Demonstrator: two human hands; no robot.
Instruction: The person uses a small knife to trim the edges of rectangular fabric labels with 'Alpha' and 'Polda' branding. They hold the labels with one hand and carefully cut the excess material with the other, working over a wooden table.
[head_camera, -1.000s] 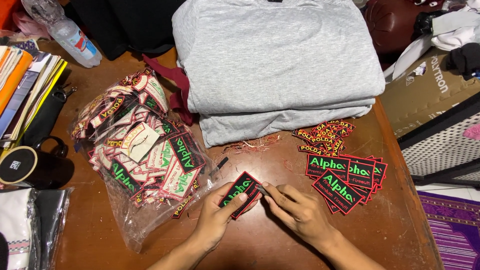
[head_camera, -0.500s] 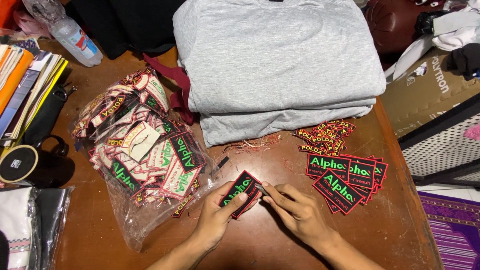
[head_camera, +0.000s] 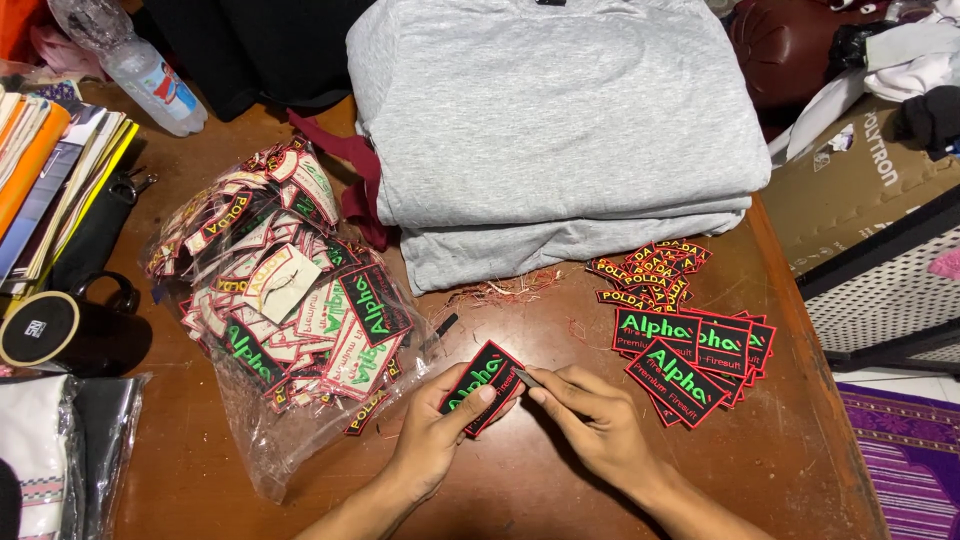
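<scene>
Pinched in the left hand (head_camera: 432, 440), a black embroidered patch (head_camera: 483, 384) sat tilted above the wooden table (head_camera: 560, 480); the right hand (head_camera: 600, 425) gripped a thin metal tool (head_camera: 527, 378) at its edge. Beside them: a crinkly bag (head_camera: 290, 310), stacked patches (head_camera: 695, 365), folded grey shirts (head_camera: 550, 130).

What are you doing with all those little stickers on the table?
They look like cloth patches. The left hand holds one black patch with green lettering, and the right hand presses a small, thin tool against its edge. More patches lie in a neat pile to the right, and a clear plastic bag full of them sits to the left. Folded grey shirts are stacked behind on the wooden table.
</scene>
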